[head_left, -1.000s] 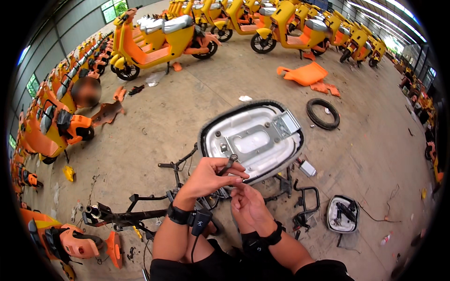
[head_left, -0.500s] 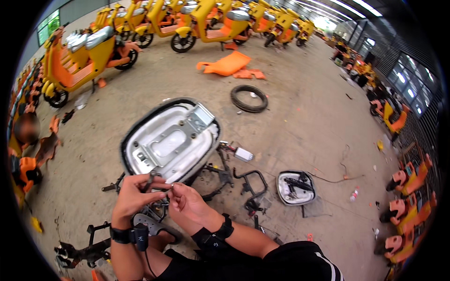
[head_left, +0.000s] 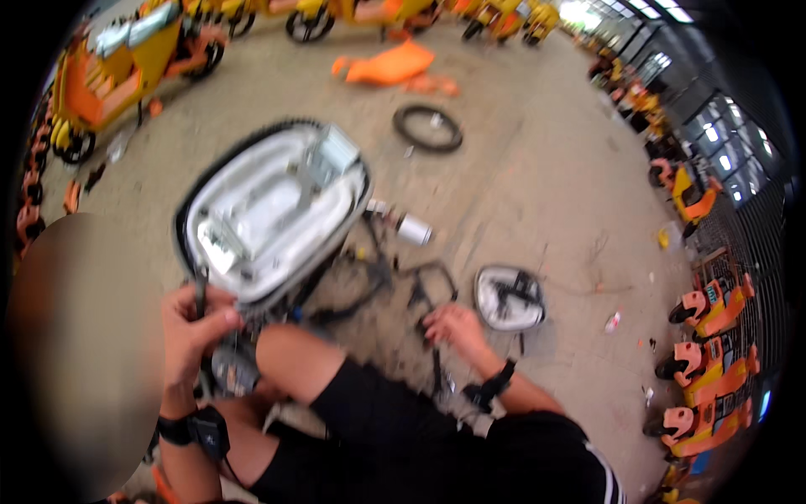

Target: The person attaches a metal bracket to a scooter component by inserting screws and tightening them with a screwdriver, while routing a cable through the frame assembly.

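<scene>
Left hand [head_left: 195,323] at lower left clenched on a dark tool [head_left: 201,294] beside the upturned seat base [head_left: 273,206], right hand [head_left: 455,326] fingers loosely spread, resting on a black metal frame [head_left: 428,290] at centre

Hands have split: a sec ago both worked together at the near edge of the white seat pan [head_left: 273,206]. Now L hand [head_left: 195,323] alone keeps its grip on the dark tool [head_left: 201,290] there, while R hand [head_left: 456,326] has dropped to the floor by the black bracket [head_left: 428,286]. View's swung right, w/ a knee now in front.
</scene>
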The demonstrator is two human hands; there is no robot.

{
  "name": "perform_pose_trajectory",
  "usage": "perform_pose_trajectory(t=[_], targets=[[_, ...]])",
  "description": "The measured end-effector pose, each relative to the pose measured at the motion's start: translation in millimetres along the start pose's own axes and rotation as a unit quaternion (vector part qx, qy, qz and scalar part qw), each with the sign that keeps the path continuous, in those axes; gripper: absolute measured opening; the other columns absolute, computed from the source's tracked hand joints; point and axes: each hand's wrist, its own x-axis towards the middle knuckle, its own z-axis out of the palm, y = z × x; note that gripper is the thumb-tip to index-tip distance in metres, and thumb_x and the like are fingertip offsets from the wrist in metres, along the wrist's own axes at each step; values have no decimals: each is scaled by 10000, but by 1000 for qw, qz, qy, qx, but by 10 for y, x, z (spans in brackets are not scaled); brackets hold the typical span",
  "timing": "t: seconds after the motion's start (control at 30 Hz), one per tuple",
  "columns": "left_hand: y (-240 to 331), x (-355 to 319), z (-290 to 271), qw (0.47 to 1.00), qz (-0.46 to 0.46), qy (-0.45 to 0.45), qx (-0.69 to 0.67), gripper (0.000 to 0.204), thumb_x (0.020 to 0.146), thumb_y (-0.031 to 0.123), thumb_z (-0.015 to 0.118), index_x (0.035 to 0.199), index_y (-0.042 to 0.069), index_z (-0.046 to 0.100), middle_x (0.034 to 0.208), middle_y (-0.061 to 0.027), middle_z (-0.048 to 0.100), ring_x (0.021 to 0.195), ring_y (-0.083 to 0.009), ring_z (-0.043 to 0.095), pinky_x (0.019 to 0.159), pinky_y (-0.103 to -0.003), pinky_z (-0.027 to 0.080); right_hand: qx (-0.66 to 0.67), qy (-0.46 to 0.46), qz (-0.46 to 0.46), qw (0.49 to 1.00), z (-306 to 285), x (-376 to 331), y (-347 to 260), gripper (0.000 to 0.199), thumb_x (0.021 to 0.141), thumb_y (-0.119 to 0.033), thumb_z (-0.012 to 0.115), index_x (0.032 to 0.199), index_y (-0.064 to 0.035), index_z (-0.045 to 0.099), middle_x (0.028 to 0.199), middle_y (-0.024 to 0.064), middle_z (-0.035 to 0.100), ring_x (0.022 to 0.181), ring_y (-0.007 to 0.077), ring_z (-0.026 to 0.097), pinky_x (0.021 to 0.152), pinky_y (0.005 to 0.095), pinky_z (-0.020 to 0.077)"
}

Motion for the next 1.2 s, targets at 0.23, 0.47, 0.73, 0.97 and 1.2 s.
perform_pose_trajectory(t=[0.23, 0.47, 0.73, 0.97, 1.2], targets=[[-345, 72, 13, 995, -52, 7, -83, 220, 822, 139, 731, 985, 30, 632, 722, -36, 632, 432, -13, 373, 381, -176, 238, -185, 73, 125, 972, -843, 160, 1028, 197, 881, -76, 607, 1028, 55, 599, 953, 168, 697, 737, 181, 692, 600, 265, 547], [-399, -15, -113, 989, -43, 73, -123, 183, 839, 102, 711, 981, 13, 637, 709, -32, 609, 415, 3, 323, 374, -180, 201, -317, 121, 179, 924, -1038, 238, 1773, 300, 811, -143, 694, 1035, 46, 633, 899, 131, 707, 728, 178, 698, 562, 293, 558], [-474, -306, -261, 990, -3, 108, -89, 202, 834, 77, 700, 984, -9, 594, 656, 12, 509, 421, -7, 311, 366, -188, 187, -681, 27, 118, 722, -814, 386, 2168, 295, 726, -300, 696, 908, -73, 746, 874, 179, 705, 831, 357, 665, 778, 442, 532], [-504, -296, -318, 987, 3, 136, -89, 208, 834, 48, 678, 1006, -26, 587, 699, 14, 494, 434, -5, 288, 367, -191, 180, -618, 34, 81, 781, -777, 475, 2329, 299, 693, -259, 705, 924, -74, 749, 895, 172, 707, 881, 346, 667, 805, 427, 535], [-497, -327, -207, 990, -2, 121, -69, 238, 802, 36, 714, 994, -35, 592, 661, 9, 501, 435, -19, 340, 369, -189, 229, -636, 20, 64, 769, -728, 514, 2418, 251, 739, -252, 622, 854, -72, 753, 802, 205, 678, 804, 381, 659, 803, 437, 529]])
